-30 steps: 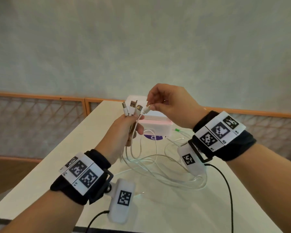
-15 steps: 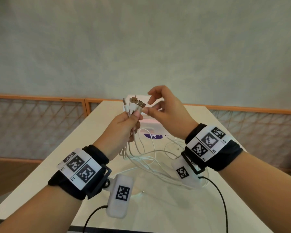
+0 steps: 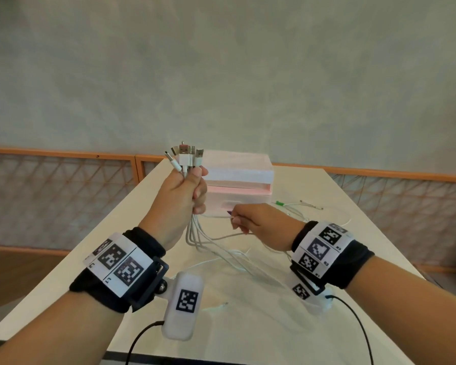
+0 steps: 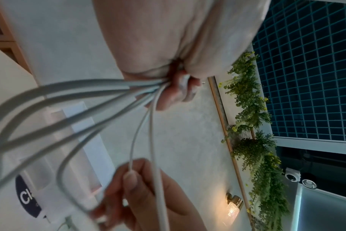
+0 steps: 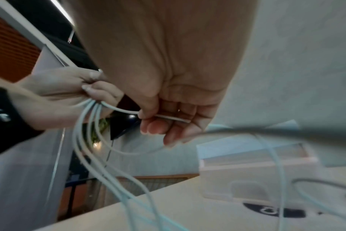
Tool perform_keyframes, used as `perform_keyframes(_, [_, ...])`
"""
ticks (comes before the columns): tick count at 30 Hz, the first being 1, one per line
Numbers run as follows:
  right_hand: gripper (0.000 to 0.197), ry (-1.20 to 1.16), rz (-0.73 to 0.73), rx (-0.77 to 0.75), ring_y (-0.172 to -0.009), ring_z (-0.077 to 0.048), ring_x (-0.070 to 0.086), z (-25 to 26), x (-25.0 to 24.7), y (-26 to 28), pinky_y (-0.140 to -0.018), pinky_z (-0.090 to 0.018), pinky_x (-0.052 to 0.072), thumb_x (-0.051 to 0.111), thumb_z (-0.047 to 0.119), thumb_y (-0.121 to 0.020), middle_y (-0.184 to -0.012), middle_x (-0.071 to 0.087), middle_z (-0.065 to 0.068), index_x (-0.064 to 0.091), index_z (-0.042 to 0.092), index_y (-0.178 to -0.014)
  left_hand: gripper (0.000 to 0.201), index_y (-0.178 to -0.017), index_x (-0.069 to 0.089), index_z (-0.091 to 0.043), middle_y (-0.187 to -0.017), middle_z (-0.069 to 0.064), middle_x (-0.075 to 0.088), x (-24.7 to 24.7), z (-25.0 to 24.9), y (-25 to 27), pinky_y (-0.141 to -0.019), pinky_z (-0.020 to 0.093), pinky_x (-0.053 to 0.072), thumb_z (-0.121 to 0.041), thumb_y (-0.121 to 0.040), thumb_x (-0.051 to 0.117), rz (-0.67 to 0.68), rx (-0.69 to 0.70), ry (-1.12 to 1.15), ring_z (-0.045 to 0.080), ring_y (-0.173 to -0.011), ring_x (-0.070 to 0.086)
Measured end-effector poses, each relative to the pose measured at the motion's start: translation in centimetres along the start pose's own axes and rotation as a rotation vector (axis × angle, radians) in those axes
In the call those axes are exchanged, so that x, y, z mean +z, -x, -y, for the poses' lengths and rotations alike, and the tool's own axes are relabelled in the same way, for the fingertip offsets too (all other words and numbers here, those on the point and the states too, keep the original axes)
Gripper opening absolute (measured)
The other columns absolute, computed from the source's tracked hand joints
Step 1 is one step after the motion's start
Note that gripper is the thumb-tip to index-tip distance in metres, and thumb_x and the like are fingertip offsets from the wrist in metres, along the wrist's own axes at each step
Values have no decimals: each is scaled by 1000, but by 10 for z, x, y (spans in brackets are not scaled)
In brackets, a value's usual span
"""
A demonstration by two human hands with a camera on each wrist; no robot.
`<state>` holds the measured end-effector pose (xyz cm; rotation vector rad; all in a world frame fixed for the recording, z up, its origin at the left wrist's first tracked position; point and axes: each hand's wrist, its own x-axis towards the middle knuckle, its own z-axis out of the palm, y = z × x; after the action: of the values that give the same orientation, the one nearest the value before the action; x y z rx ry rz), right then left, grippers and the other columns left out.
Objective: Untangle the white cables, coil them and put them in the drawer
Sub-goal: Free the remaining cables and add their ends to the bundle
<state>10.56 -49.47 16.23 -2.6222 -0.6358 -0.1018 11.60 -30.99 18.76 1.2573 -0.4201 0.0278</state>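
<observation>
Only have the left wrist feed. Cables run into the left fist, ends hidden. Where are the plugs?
Observer: Head view: the plugs stick up, bunched, from the top of the left hand, which grips the cables.
Operator: Right grip, how many strands?
Observer: Right wrist view: the right hand pinches one strand under the thumb.
Operator: Any cable not in hand?
Observer: Head view: a green-tipped cable lies loose on the table, right of the box.
</observation>
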Motion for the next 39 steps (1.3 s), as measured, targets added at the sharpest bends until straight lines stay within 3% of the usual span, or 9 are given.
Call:
perform_keyframes(4, [19, 64, -36, 123, -74, -17, 47, -28, -17, 2, -63, -10, 34, 38, 15, -98, -74, 51, 5, 51, 17, -84, 24, -87, 50, -14, -47, -12, 35, -9, 0, -3, -40, 16, 23, -20, -103, 33, -43, -18, -39, 5, -42, 25])
perform_keyframes(7, [21, 159, -85, 206, -80, -24, 55, -47, -36, -1, -70, -26, 39, 37, 11, -97, -83, 58, -4, 52, 17, -85, 26, -84, 50, -16, -45, -13, 36, -14, 2, -5, -40, 17, 21, -20, -103, 33, -69, -18, -89, 4, -40, 24])
perform_keyframes(13, [25, 191, -262, 400, -77, -26, 58, -100, -72, 5, -76, -35, 46, 40, 13, -95, -72, 57, -1, 57, 19, -79, 24, -85, 50, -17, -46, -13, 37, -29, 4, -9, -40, 16, 26, -21, -103, 34, -103, 11, -143, 4, -41, 27])
perform_keyframes(17, [23, 307, -224, 481, -84, -26, 57, -116, -82, 14, -75, -27, 37, 41, 13, -95, -82, 60, -3, 58, 16, -81, 23, -85, 51, -18, -46, -13, 38, -34, 2, -11, -40, 15, 28, -22, -102, 36, -127, 32, -170, 3, -40, 30])
perform_keyframes(20, [25, 347, -286, 493, -93, -32, 61, -123, -96, 19, -82, -33, 46, 44, 17, -94, -96, 67, -11, 62, 9, -79, 24, -85, 51, -19, -45, -14, 38, -35, 0, -12, -40, 14, 28, -22, -102, 35, -121, 57, -193, 2, -40, 29])
perform_keyframes(26, [24, 444, -365, 625, -90, -35, 57, -129, -119, 34, -73, -32, 39, 44, 15, -94, -86, 52, -11, 64, 5, -87, 23, -86, 51, -17, -45, -14, 39, -42, -2, -15, -39, 14, 27, -21, -102, 36, -164, 93, -158, 2, -40, 30])
perform_keyframes(32, [24, -128, -576, 673, -66, -26, 62, -124, -93, 32, -65, -35, 52, 39, 14, -96, -69, 66, -10, 60, 6, -84, 22, -86, 52, -20, -46, -14, 40, -31, 1, -13, -40, 15, 26, -22, -102, 36, -125, 71, -224, 2, -41, 29])
perform_keyframes(36, [16, -1, -657, 572, -83, -27, 61, -112, -93, 24, -67, -32, 47, 39, 13, -96, -100, 69, -5, 54, 18, -94, 21, -87, 52, -19, -48, -13, 39, -30, 1, -12, -41, 16, 25, -23, -102, 37, -119, 67, -246, 2, -40, 28])
perform_keyframes(39, [31, 120, -754, 484, -111, -37, 56, -108, -113, 21, -93, -41, 42, 44, 15, -96, -125, 58, -17, 46, 15, -127, 20, -88, 52, -19, -48, -14, 39, -33, -2, -13, -40, 16, 26, -23, -102, 37, -122, 54, -233, 2, -41, 28])
